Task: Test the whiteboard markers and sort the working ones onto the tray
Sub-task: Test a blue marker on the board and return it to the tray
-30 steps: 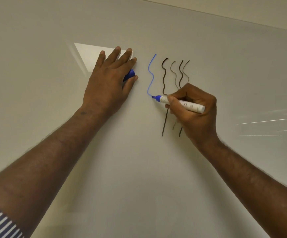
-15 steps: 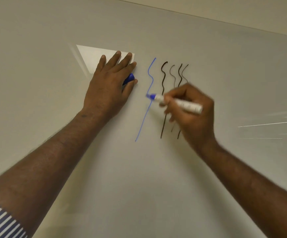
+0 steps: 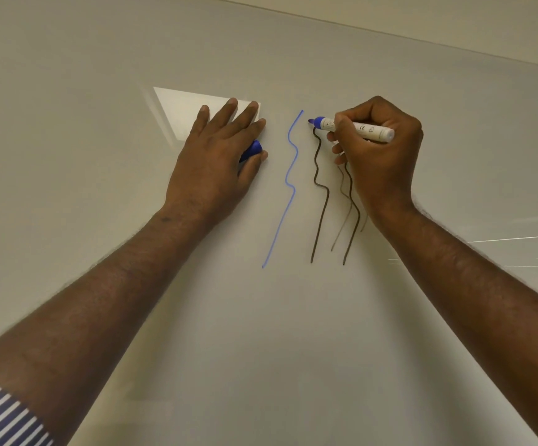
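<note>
My right hand (image 3: pixel 380 159) grips an uncapped blue whiteboard marker (image 3: pixel 362 129), white-barrelled, lying nearly level. Its tip points left and sits at the top of the first dark line, just right of the top of a wavy blue line (image 3: pixel 290 175) on the whiteboard (image 3: pixel 261 333). My left hand (image 3: pixel 216 162) lies flat against the board with its fingers straight, and its thumb pins the blue marker cap (image 3: pixel 252 150) against the side of the palm. Several wavy dark lines (image 3: pixel 320 201) run down the board right of the blue one, partly hidden by my right hand.
A bright rectangular light reflection (image 3: pixel 181 107) shows on the glossy board behind my left fingers. The board's top edge (image 3: pixel 390 35) runs across the upper right, with wall above it. No tray is in view.
The blue line was drawn down to its full length. My right hand then rose with the marker from mid-line to the top of the lines. My left hand stayed put.
</note>
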Demonstrator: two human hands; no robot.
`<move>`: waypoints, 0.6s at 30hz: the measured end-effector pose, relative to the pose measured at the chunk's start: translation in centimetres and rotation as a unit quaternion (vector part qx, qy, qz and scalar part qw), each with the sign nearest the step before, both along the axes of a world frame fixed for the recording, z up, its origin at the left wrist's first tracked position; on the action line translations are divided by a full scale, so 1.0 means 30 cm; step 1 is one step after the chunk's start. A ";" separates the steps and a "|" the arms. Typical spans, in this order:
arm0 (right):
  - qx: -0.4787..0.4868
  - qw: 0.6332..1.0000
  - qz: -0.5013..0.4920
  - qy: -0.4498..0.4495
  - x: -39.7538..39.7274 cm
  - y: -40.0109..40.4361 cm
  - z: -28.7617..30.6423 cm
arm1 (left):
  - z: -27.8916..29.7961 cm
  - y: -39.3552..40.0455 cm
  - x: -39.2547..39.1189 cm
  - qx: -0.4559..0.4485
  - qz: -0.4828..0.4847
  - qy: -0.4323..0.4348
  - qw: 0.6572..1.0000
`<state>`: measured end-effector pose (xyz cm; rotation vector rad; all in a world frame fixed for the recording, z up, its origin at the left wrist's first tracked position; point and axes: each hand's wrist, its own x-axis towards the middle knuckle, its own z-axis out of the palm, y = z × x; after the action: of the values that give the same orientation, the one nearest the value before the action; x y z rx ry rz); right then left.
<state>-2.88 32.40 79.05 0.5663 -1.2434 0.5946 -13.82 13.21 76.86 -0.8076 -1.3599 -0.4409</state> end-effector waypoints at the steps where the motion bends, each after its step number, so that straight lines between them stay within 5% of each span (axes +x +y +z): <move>1: 0.007 1.000 -0.003 -0.004 -0.002 -0.003 -0.012 | 0.000 0.000 0.000 0.000 -0.001 0.001 1.000; 18: 0.135 0.987 -0.078 -0.035 0.040 0.037 -0.355 | -0.009 -0.001 0.005 -0.003 0.008 -0.001 1.000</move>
<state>-1.68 33.50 68.39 0.6706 -1.4307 0.3188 -13.68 13.18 76.58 -0.8006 -1.3702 -0.4252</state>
